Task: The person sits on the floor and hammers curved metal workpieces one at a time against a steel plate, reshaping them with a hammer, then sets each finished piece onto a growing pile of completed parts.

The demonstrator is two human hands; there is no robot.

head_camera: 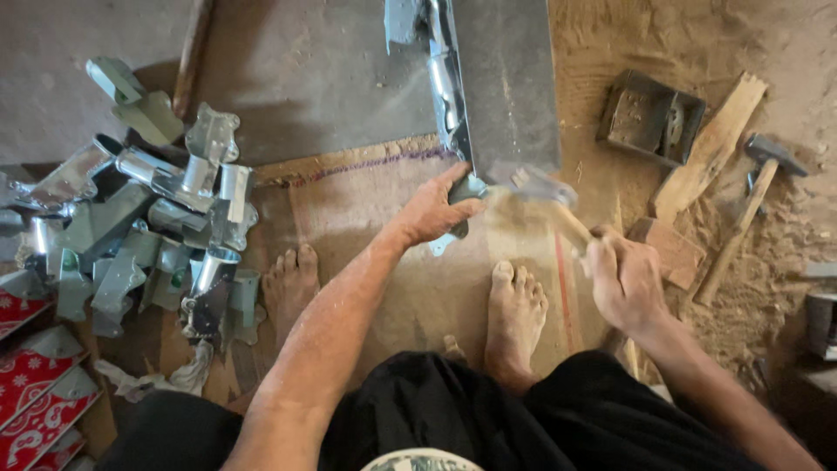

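Sandy dirt floor (785, 227) on the right, grey concrete (296, 78) up top, a worn brown mat (366, 227) in the middle. Wood scraps (711, 148) lie in the sand. Light is dim, warm.

This is a small floor-level metal workshop, where the work is done squatting barefoot on a worn mat (366, 218) laid over sandy ground (785, 227). A heap of bent sheet-metal pieces (148, 227) lies to the left, and a heavy steel block (506, 78) serves as an anvil. A spare hammer (750, 201), wood scraps (711, 144) and a small metal box (649, 118) lie in the dirt at the right.
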